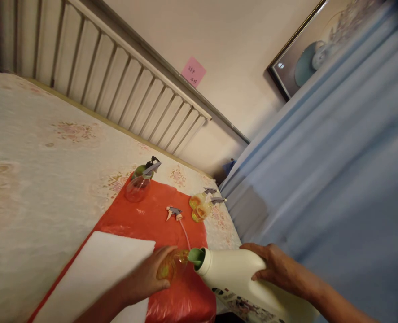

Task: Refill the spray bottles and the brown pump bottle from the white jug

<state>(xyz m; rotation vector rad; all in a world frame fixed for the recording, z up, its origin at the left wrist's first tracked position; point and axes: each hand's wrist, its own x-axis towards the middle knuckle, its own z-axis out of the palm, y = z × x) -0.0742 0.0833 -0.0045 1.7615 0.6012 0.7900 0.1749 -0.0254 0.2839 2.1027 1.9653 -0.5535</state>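
My left hand [156,271] is wrapped round a small clear spray bottle [170,267] with yellow liquid in it and no sprayer on its neck. With my right hand [276,267] I grip a large cream jug [232,264], tilted so that its green spout [196,256] meets the bottle's mouth. Beyond them a grey-and-white trigger sprayer head [174,213] with a thin tube lies on the red plastic sheet [192,291]. A white pad [98,273] is under my left forearm.
Two spray bottles with yellow liquid [199,208] stand at the sheet's right edge. An empty-looking clear spray bottle [138,187] and a dark green pump bottle [141,170] stand at its far left corner. A flowered tablecloth [67,179] covers the table; a radiator [118,80] and blue curtain [320,188] border it.
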